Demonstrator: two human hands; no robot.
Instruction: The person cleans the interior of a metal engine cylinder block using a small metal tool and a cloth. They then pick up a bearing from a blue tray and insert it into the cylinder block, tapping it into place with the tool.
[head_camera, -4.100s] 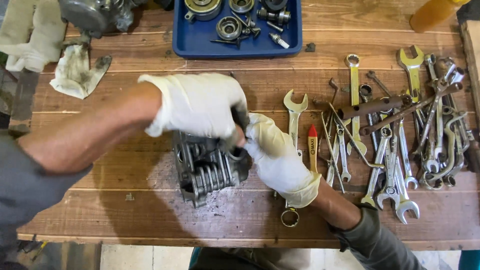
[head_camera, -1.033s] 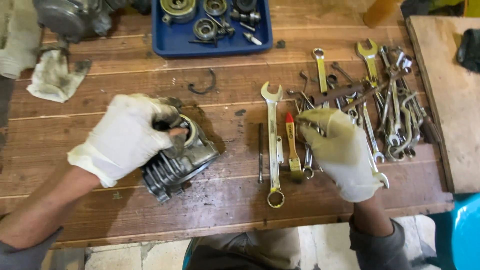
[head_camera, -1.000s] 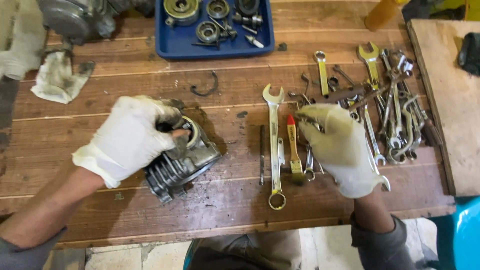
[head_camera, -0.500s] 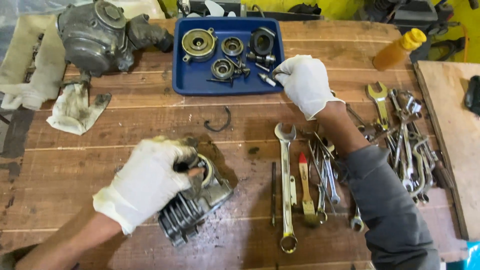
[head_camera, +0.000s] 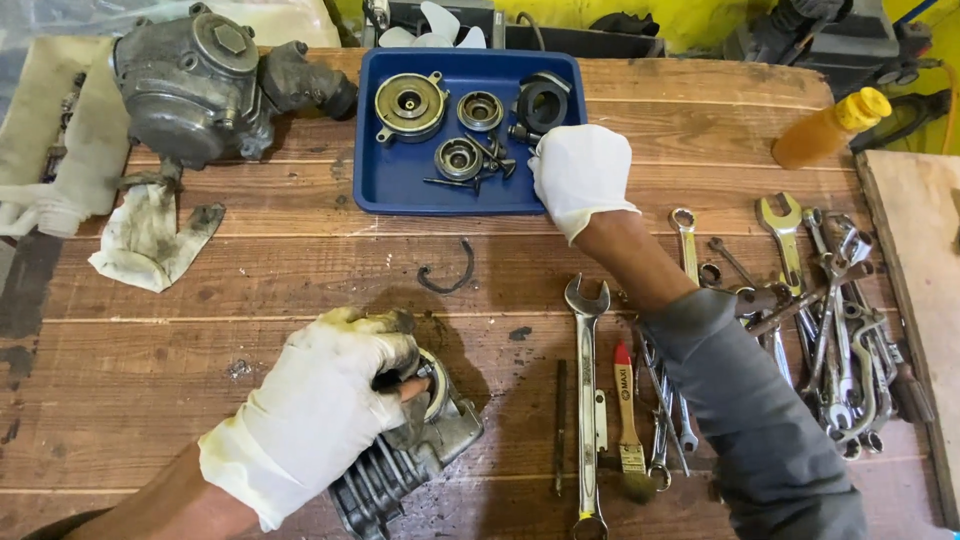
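Note:
My left hand (head_camera: 320, 415), in a dirty white glove, grips a finned metal engine cylinder (head_camera: 410, 455) lying on the wooden bench near the front edge. My right hand (head_camera: 580, 172), also gloved, reaches over the right side of a blue tray (head_camera: 390, 185) at the back. Its fingers are curled down among the small metal parts there. Whether they hold anything is hidden by the glove. The tray carries round engine parts, a black ring and thin pins.
A grey engine housing (head_camera: 205, 85) sits at the back left beside a dirty rag (head_camera: 150, 240). A black snap ring (head_camera: 447, 277) lies mid-bench. Several spanners (head_camera: 820, 300), a long wrench (head_camera: 588, 400) and a small brush (head_camera: 628, 425) lie at right. An orange bottle (head_camera: 825, 130) stands back right.
My right hand left the spanners at the right and moved up to the blue tray. My left hand kept its hold on the cylinder. The camera tilted toward the bench's back.

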